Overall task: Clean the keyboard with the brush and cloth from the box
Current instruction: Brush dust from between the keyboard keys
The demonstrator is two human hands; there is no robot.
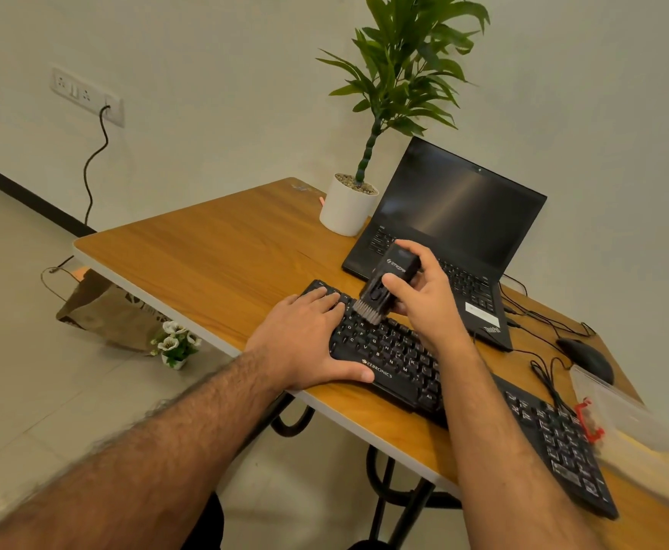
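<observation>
Right now the right hand has its grip clamped round the black block-shaped plastic brush, bristles down on the upper-left keys of the black wired keyboard, which lies on the wooden worktop before an open black laptop. The left hand lies flat, fingers straight, pressing the keyboard's left end. To brush well, I judge, keep that hand steadying — short light strokes along each row, sweeping dust toward one edge. No cloth is visible — the clear plastic box sits at the right.
</observation>
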